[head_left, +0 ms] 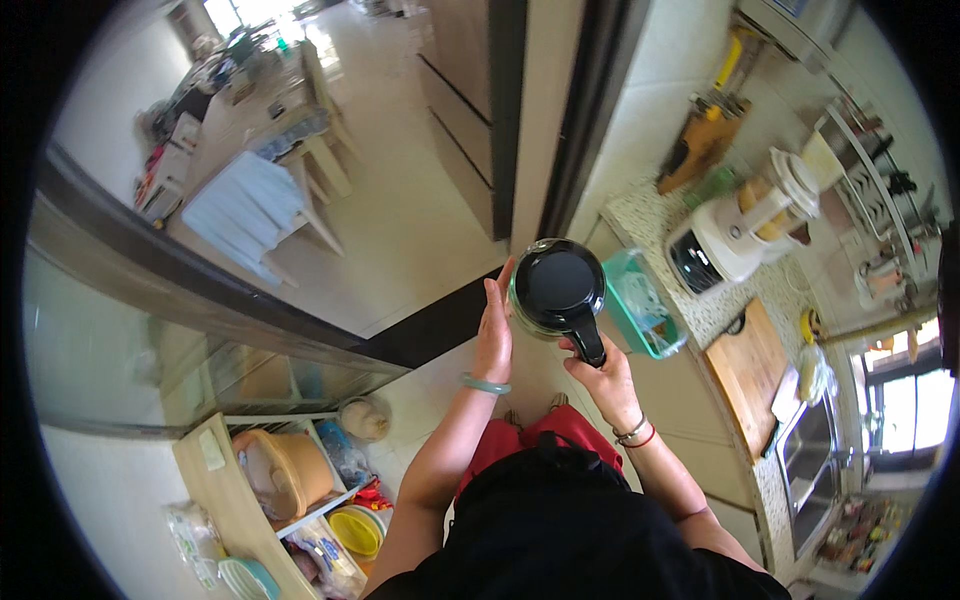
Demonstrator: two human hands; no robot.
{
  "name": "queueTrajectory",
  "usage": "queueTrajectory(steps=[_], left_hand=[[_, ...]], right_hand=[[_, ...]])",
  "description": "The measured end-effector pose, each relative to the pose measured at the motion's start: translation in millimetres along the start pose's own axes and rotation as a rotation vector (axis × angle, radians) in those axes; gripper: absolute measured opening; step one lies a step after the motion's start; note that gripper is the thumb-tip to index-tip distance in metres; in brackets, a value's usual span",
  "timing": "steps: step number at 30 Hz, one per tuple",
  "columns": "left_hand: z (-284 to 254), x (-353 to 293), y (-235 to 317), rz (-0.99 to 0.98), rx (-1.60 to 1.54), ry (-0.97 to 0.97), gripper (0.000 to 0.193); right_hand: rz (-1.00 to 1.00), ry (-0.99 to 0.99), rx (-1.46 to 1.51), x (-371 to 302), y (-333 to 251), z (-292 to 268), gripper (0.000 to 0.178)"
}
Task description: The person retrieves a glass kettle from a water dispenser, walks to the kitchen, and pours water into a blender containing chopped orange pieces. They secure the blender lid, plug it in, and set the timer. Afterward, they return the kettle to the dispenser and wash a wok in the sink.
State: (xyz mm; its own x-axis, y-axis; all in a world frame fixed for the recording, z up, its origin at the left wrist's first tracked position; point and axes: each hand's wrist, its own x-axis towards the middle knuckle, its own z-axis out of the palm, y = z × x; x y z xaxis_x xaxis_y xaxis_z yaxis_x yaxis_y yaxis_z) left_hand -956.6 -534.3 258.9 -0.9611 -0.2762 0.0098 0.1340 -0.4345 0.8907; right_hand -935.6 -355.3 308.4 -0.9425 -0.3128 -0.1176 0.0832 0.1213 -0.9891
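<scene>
black-lidded pot is held out in front | handle is angled back-right, gripped by right hand | left hand is held flat alongside pot's left side, contact cannot be told

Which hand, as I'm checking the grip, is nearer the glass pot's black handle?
Right. The right hand holds the black handle; the left hand is at the glass pot's left side, away from the handle.

The counter carried a blender and a board; the shelf held a tub and bowls
</scene>
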Motion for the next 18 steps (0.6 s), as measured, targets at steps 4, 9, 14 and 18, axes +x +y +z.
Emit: queueTrajectory(steps=[4,9,14,18], left_hand=[[-37.4,21.7,15.4,0.067,-0.026,0.087,0.077],[-64.3,54.2,55.8,0.168,0.009,0.294,0.079],[-110.0,113.1,70.9,0.318,-0.085,0.424,0.079],[-149.2,180.0,87.2,0.325,-0.22,0.508,0.077]], right_hand=[[0.044,-0.109,0.075,39.1,-6.8,32.5,0.02],[0.09,-0.257,0.093,99.7,-22.4,70.9,0.019],[0.054,-0.342,0.14,178.5,-31.2,116.0,0.02],[0.082,-0.399,0.179,253.7,-46.1,148.9,0.021]])
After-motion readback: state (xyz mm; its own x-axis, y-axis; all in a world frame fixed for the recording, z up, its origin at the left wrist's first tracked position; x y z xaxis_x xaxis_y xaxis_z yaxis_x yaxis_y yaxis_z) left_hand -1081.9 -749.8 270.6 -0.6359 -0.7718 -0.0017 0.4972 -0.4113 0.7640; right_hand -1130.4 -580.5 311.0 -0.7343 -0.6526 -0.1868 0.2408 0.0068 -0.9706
